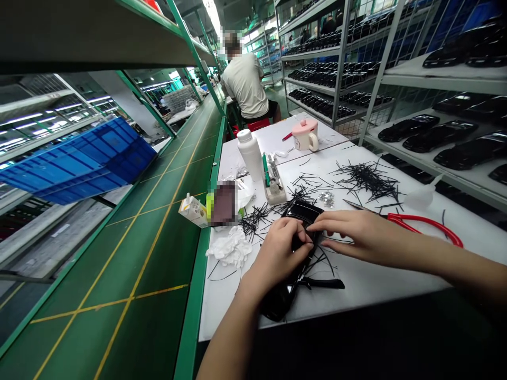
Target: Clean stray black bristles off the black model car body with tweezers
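A glossy black model car body [303, 211] lies lengthwise on the white table under my hands; they cover its middle. My left hand [279, 248] rests over the car with its fingers curled in a pinch. Whatever it grips is hidden or too small to name. From the right comes my right hand [352, 235], fingers stretched forward and thumb apart, the fingertips at the car close to my left fingers. Thin black strips [320, 258] lie around the car. A black handle-like piece [327, 283] sticks out to its right.
Red-handled scissors [425, 219] and a heap of black strips [366, 179] lie to the right. Beyond stand a white bottle [250, 153], a tool holder [274, 184] and a lidded mug [304, 138]. Crumpled tissue [229, 247] lies left, beside the green conveyor [158, 253]. A person [247, 84] sits ahead.
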`<state>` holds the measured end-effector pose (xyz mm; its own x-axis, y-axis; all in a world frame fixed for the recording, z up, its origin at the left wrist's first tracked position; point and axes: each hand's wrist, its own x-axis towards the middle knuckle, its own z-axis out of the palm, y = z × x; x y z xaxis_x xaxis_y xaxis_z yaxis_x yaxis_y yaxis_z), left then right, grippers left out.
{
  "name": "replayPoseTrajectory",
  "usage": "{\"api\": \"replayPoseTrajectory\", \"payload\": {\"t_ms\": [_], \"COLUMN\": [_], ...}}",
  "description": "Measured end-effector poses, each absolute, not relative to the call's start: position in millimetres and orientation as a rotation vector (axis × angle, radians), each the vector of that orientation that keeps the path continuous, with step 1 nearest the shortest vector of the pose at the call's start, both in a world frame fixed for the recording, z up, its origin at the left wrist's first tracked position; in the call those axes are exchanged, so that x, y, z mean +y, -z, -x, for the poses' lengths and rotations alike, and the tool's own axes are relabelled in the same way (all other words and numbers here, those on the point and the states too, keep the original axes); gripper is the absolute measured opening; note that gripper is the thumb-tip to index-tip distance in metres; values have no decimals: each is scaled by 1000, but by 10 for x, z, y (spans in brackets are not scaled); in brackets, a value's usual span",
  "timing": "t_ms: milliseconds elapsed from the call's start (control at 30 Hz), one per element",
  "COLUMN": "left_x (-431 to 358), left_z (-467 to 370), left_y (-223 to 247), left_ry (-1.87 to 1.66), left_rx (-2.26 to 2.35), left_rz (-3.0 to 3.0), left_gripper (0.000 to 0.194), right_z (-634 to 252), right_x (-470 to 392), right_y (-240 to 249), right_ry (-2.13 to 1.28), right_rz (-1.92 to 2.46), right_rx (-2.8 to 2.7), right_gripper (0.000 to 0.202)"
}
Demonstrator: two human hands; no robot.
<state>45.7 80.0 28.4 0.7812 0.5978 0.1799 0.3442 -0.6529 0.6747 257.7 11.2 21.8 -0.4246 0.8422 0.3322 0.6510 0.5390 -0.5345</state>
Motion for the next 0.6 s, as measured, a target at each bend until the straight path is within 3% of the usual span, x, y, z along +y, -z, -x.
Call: {"api": "replayPoseTrajectory", "payload": {"t_ms": [300, 600], "left_x": [794, 794], "left_z": [-466, -409], "left_y": [-234, -310], "left_ry": [-552, -386], "left_rx": [689, 636], "left_rz": [-2367, -2377], "left_gripper": [24, 26], "right_z": [-2227, -2223], "right_x": [-73, -167], "right_y": [172, 244], "right_ry": [-34, -133], "right_rz": [1236, 1224], "right_rx": [-1944, -1836], "right_gripper": [21, 13]}}
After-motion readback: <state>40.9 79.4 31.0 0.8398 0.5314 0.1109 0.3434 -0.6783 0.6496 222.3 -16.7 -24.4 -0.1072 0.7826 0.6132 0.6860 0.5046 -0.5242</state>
